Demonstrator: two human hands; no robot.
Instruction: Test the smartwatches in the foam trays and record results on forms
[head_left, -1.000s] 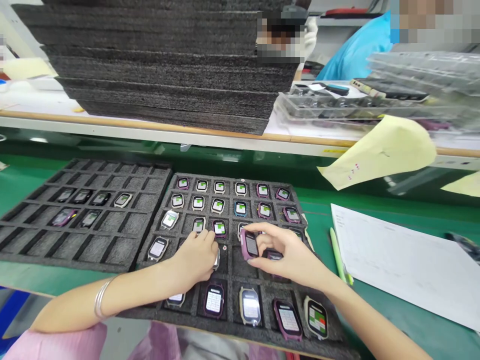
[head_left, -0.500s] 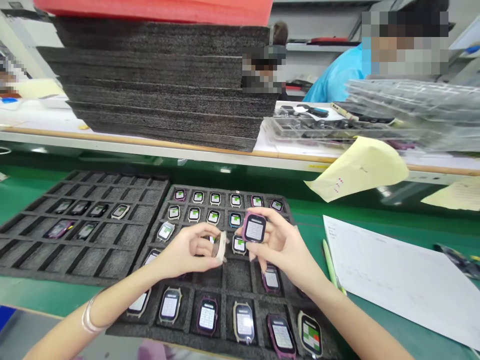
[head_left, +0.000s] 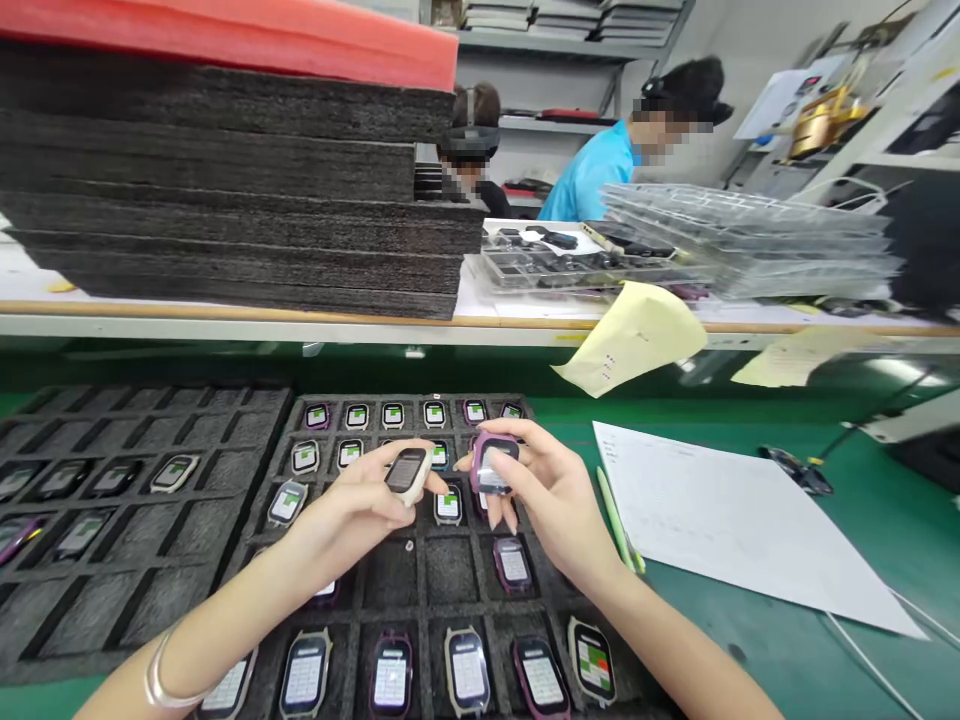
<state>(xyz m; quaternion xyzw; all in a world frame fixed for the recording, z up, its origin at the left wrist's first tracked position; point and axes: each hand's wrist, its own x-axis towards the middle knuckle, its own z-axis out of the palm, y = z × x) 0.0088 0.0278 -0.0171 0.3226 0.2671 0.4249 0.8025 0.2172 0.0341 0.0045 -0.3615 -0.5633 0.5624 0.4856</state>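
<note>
- Purple watch (head_left: 478,472), held in the right hand (head_left: 551,490), thumb laid across the screen, fingers around the back and top edge of the case.
- Cream watch (head_left: 409,474), held tilted between thumb and fingers of the left hand (head_left: 367,495), dim screen facing up.
- Both hands closed in on one watch each, near each other, with a gap between the two cases.
- Both raised above the middle rows of a black foam tray (head_left: 451,570).
- Inside that tray, more watches, one to a compartment, screens up: green-and-white displays in the far rows, mostly pale displays in the near row.
- At the right of the near row, a cream-cased watch (head_left: 594,662) with red and green on its display.
- Just beside, to the left, a second foam tray (head_left: 161,600) with black, cream and purple watches.
- Around the left wrist, a silver bracelet (head_left: 159,675).
- On the green bench (head_left: 772,655), near the right hand, a green pen (head_left: 616,515) lying along the side of a white sheet (head_left: 735,530).
- Beyond, on a raised shelf (head_left: 420,326), a stack of black foam (head_left: 247,180) topped with red foam (head_left: 262,40), and clear plastic trays (head_left: 750,240) farther right.
- Over the shelf's front edge, a yellow note (head_left: 637,335).
- Behind, two other people, one in a blue top (head_left: 592,175).
</note>
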